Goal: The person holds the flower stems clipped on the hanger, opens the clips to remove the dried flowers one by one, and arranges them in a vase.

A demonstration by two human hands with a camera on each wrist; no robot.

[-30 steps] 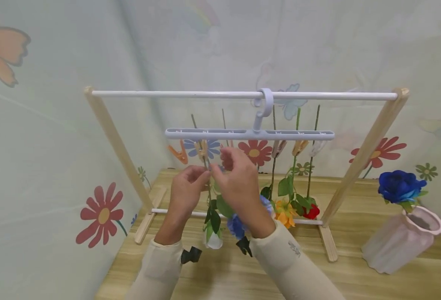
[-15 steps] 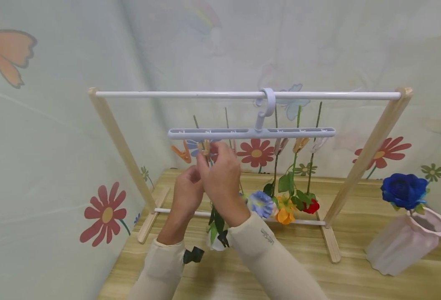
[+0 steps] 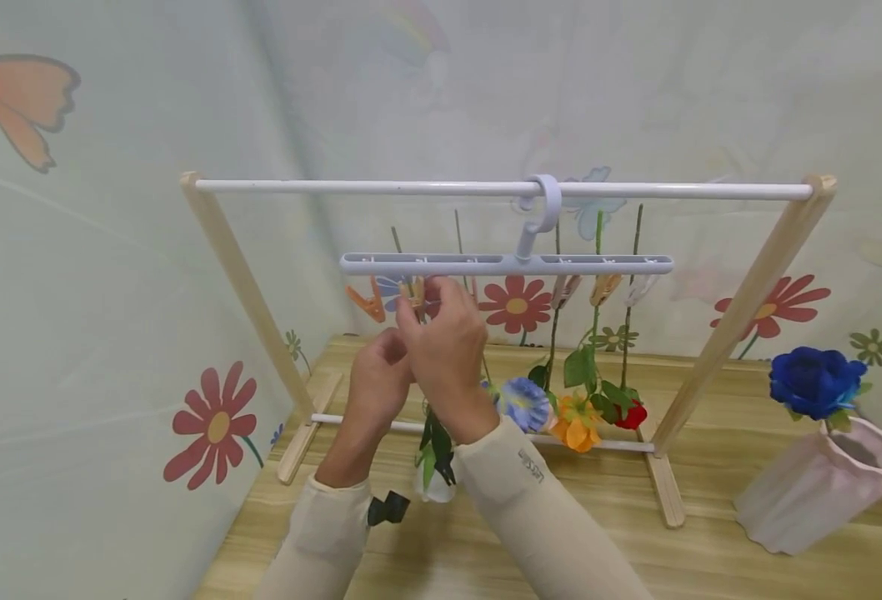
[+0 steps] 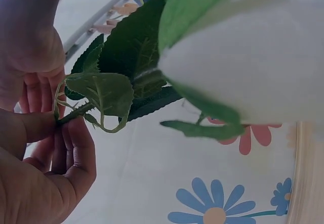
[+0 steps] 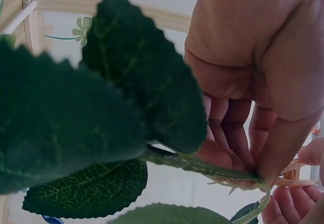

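My left hand [image 3: 377,379] pinches the green stem [image 4: 76,113] of an artificial white flower [image 3: 435,485], which hangs head down. Its leaves [image 5: 147,77] fill much of the right wrist view. Just above, my right hand [image 3: 450,337] has thumb and fingertips around a yellow clothespin [image 3: 413,292] under the lavender hanger [image 3: 501,265]. The stem's thin end rises behind the hanger bar. To the left dangles an orange clothespin [image 3: 368,300] with no flower in it. The right hand partly covers the yellow clothespin.
Other clothespins hold a blue flower [image 3: 525,404], an orange flower [image 3: 576,423] and a red flower [image 3: 631,414], upside down. The hanger hooks over the white rail [image 3: 336,187] of a wooden rack [image 3: 242,292]. At right stands a pink vase [image 3: 809,492] with a dark blue rose [image 3: 816,382].
My right hand has moved up and left from the stem to the yellow clothespin, uncovering the blue flower. The left hand has risen slightly, still on the stem.
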